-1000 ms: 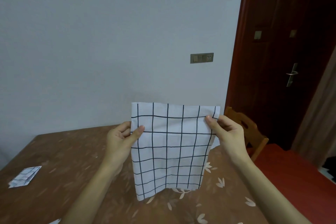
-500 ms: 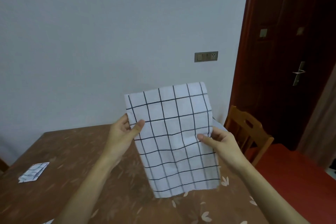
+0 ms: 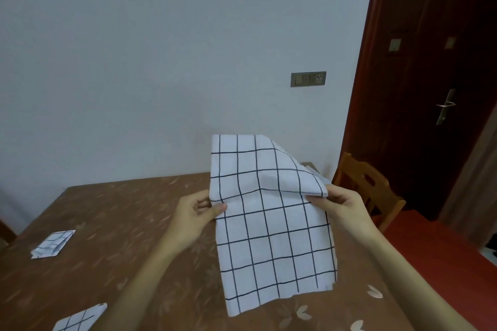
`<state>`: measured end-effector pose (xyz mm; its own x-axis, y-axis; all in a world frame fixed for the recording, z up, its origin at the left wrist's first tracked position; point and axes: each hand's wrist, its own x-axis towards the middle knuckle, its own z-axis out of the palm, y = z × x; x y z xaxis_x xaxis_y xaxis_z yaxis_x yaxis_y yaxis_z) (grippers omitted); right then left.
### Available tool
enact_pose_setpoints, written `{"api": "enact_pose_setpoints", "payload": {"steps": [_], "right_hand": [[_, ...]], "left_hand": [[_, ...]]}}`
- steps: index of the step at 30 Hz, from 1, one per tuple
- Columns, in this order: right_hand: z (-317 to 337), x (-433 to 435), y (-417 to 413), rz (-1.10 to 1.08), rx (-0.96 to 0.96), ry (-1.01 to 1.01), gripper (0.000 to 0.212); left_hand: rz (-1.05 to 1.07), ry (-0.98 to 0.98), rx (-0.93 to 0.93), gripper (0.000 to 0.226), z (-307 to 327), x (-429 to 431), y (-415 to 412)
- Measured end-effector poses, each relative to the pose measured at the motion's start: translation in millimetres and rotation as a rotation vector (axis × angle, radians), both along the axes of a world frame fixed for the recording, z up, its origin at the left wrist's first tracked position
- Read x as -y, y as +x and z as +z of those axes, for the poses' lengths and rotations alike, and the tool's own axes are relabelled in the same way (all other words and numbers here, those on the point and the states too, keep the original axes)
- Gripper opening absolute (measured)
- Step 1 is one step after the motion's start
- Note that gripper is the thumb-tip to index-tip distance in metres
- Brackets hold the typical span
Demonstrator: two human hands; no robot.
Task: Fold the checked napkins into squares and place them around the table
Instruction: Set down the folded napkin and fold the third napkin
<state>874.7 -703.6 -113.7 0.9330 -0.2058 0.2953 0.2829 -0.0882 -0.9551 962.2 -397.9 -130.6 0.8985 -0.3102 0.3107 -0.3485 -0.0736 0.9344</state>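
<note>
I hold a white napkin with a black check [image 3: 271, 226] upright above the brown table [image 3: 113, 226]. My left hand [image 3: 195, 216] pinches its left edge about halfway up. My right hand [image 3: 341, 208] pinches the right edge, where the top right part of the cloth bends down toward it. The lower half hangs loose, its bottom edge near the tabletop. One folded checked napkin [image 3: 52, 244] lies at the table's left side. Another checked napkin [image 3: 80, 318] shows partly at the bottom left.
A wooden chair [image 3: 368, 191] stands at the table's far right corner, next to a dark red door [image 3: 435, 88]. A grey wall with a switch plate [image 3: 308, 79] runs behind the table. A red floor [image 3: 443, 258] lies to the right.
My hands have slid from the napkin's top corners to its mid edges. The top part now stands above them and its right corner bends down. The view has shifted.
</note>
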Motion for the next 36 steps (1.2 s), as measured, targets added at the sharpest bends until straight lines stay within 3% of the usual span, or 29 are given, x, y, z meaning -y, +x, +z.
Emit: {"api": "enact_pose_setpoints", "payload": {"steps": [2,5,7,8,9,10,12,16,21,25,33,36], "right_hand": [[-3.4,2.6,-0.4,-0.005,0.02,-0.03,0.019],[8.3,4.1,-3.9,0.046,0.119,-0.068,0.051],[26.2,-2.0,-12.5,0.322,0.067,0.024,0.041],[26.6,-2.2,-11.2,0.416,0.124,-0.036,0.031],[20.6,1.3,-6.0,0.375,0.084,-0.098,0.046],[12.2,6.3,-4.0,0.199,0.061,-0.193,0.058],[-7.1,20.0,-1.5,0.005,0.026,-0.281,0.06],[-0.9,20.9,-2.5,0.014,0.033,-0.433,0.061],[7.3,17.7,-12.6,0.039,-0.037,-0.391,0.04],[12.3,13.4,-13.1,-0.045,0.018,-0.325,0.011],[19.7,8.2,-10.6,-0.017,0.058,-0.137,0.035],[29.2,1.3,-11.5,0.035,0.053,-0.161,0.042]], "left_hand": [[0.008,-0.028,0.018,0.026,4.3,-0.9,-0.8],[0.002,-0.015,0.062,0.026,9.0,-4.1,-1.4],[-0.007,-0.001,0.092,0.026,12.9,-8.0,-2.1],[-0.017,0.013,0.114,0.024,14.1,-10.6,-2.1],[-0.026,0.044,0.14,0.025,15.3,-13.1,-2.0],[-0.023,0.092,0.165,0.032,16.9,-14.8,-2.0],[-0.01,0.189,0.198,0.048,20.9,-17.9,-3.3],[0.017,0.262,0.215,0.052,30.8,-20.3,-7.6],[0.065,0.159,0.205,0.032,36.7,-20.1,-10.4],[0.136,0.014,0.157,0.014,35.6,-21.4,-6.9],[0.032,0.02,-0.067,0.027,34.6,-23.3,-3.7],[-0.017,0.18,0.019,0.026,39.1,-13.1,-10.5]]}}
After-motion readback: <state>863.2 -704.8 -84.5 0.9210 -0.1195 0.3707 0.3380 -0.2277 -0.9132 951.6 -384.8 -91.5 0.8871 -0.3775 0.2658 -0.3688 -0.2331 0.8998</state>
